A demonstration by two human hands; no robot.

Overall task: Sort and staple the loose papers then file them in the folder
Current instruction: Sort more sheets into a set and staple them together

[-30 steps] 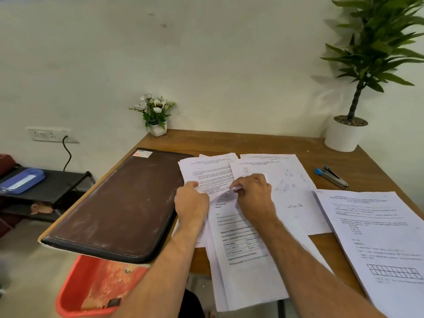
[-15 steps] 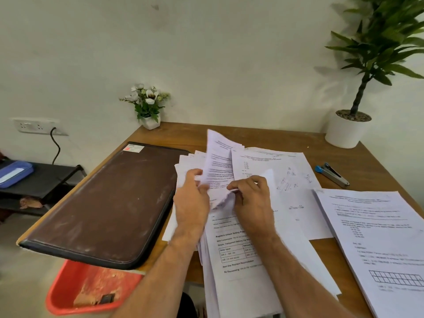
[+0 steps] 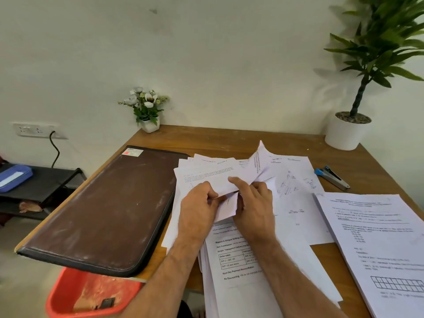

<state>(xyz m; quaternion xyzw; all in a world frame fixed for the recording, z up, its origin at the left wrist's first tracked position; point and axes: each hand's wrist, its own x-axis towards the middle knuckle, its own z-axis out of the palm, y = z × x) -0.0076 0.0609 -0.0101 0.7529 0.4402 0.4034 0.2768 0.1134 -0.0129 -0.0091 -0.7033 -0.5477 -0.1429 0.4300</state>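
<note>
Here, both the left hand (image 3: 199,208) and the right hand (image 3: 255,208) pinch lifted sheets of the loose white printed papers (image 3: 229,180) at the middle of the brown wooden table (image 3: 229,141). The closed brown leather folder (image 3: 107,207) lies just left of them, and the blue-and-grey stapler (image 3: 331,177) sits well right.

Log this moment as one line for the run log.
step: sorting | left hand: grips loose papers | right hand: pinches a sheet | stapler: untouched on table | folder: closed
</note>
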